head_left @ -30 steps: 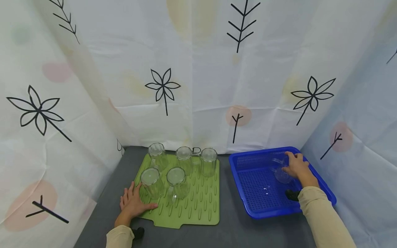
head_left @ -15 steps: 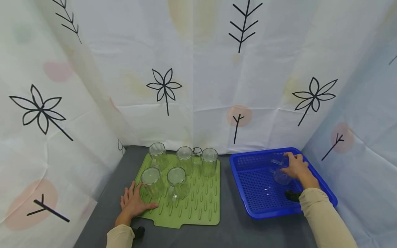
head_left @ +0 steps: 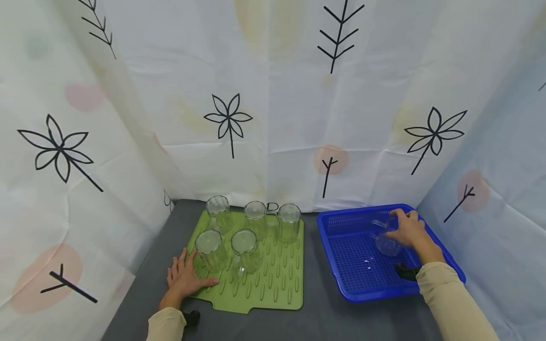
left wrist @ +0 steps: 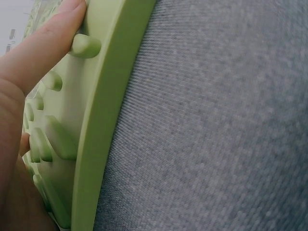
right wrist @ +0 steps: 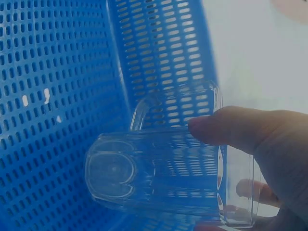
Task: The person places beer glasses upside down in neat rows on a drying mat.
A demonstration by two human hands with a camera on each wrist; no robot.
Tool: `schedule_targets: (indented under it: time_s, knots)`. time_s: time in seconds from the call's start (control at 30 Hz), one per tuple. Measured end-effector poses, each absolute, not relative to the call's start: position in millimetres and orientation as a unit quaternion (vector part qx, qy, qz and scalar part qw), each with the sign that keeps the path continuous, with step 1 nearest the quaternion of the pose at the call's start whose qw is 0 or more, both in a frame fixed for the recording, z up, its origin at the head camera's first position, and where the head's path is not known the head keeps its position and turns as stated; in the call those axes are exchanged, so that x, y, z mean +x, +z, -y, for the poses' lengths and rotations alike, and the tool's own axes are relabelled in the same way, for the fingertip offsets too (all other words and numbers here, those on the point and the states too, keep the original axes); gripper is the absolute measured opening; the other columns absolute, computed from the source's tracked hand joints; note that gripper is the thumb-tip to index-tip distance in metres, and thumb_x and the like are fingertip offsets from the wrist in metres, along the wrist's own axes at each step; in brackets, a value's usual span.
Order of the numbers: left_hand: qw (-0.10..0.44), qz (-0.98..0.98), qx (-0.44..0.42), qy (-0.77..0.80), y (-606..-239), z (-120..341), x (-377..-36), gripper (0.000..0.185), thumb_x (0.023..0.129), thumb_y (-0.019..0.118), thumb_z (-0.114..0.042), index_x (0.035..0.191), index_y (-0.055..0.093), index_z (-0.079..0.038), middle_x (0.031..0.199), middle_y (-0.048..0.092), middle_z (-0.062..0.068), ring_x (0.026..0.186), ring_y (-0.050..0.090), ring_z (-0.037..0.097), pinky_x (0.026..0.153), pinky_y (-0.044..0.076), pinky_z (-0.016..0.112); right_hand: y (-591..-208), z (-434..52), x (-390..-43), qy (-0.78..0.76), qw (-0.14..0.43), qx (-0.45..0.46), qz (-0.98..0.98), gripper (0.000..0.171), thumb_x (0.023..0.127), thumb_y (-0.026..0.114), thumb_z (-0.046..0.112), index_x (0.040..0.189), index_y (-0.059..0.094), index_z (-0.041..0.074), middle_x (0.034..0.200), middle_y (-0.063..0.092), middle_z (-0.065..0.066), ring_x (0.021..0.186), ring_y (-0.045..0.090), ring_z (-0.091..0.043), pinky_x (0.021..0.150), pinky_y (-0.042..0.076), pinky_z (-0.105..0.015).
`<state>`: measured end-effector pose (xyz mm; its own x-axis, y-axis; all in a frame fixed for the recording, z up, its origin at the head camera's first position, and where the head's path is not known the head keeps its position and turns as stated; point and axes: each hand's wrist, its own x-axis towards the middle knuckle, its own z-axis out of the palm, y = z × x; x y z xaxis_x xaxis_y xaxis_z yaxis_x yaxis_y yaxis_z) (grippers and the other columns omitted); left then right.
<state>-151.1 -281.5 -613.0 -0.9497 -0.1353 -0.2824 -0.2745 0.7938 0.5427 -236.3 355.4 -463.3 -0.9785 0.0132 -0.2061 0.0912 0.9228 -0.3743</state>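
Right hand (head_left: pixel 407 230) inside the blue basket (head_left: pixel 341 270), fingers curled round a clear glass mug (head_left: pixel 386 237). The wrist view shows the mug (right wrist: pixel 163 173) lying on its side, base toward the basket floor (right wrist: pixel 43 72), handle up, with the thumb (right wrist: pixel 231 127) across its wall and the fingers closed below; whether it touches the floor cannot be told. Left hand (head_left: pixel 184 279) flat, fingers spread and straight, pressing the near-left corner of the green mat (head_left: pixel 273 284); it holds nothing. In the left wrist view, a fingertip (left wrist: pixel 57 29) lies among the mat's ribs (left wrist: pixel 86 45) beside its raised rim. Five upturned glasses (head_left: pixel 245 237) stand on the far half of the mat, two in front, three behind. Mat and basket lie side by side, apart, on the grey bench (head_left: pixel 315 312).
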Motion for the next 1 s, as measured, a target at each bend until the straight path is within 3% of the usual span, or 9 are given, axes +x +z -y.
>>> schedule_targets:
  time_s: [0.2, 0.57, 1.0]
  knots:
    - [0.109, -0.939, -0.114, 0.304, -610, 280, -151, 0.141, 0.059, 0.087, -0.072, 0.163, 0.016, -0.010, 0.170, -0.008, 0.024, 0.153, -0.013, 0.057, 0.116, -0.007, 0.078, -454, -347, -231, -0.197, 0.079, -0.009, -0.977, 0.068, 0.089, 0.074, 0.019, 0.142, 0.038, -0.004, 0.138, 0.021, -0.047, 0.118, 0.031, -0.071, 0.080, 0.043, -0.072]
    - [0.102, -0.939, -0.107, 0.311, -625, 287, -154, 0.148, 0.053, 0.082, -0.083, 0.164, 0.014, -0.012, 0.170, -0.009, 0.024, 0.153, -0.015, 0.057, 0.114, -0.010, 0.079, -441, -329, -216, -0.181, 0.052, -0.057, -0.980, 0.064, 0.085, 0.079, 0.017, 0.136, 0.046, -0.002, 0.137, 0.037, -0.043, 0.115, 0.041, -0.068, 0.080, 0.046, -0.068]
    - [0.118, -0.939, -0.112, 0.303, -611, 282, -150, 0.139, 0.062, 0.086, -0.071, 0.164, 0.013, -0.011, 0.169, -0.012, 0.025, 0.151, -0.016, 0.058, 0.116, -0.007, 0.078, -403, -304, -207, -0.203, 0.024, -0.139, -0.969, 0.063, 0.086, 0.080, 0.024, 0.135, 0.049, 0.000, 0.133, 0.050, -0.033, 0.119, 0.051, -0.052, 0.086, 0.050, -0.061]
